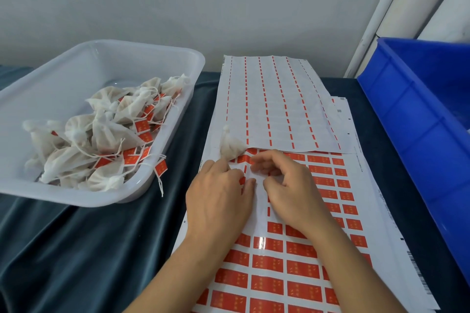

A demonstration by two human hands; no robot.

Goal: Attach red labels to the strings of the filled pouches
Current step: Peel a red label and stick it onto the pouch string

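Note:
A filled white pouch (231,146) lies on the label sheet (300,269), which carries rows of red labels. Just below the pouch my left hand (218,203) pinches a small red label (241,181) between thumb and fingers, and its index finger reaches up to the pouch. My right hand (287,185) has curled fingers, its thumb tip meeting the left thumb at that label. The pouch's string is hidden under my fingers.
A clear plastic tray (162,180) at the left holds several pouches with red labels on their strings. A used backing sheet (274,104) lies beyond the label sheet. A blue bin (412,134) stands at the right. Dark cloth (89,249) covers the table.

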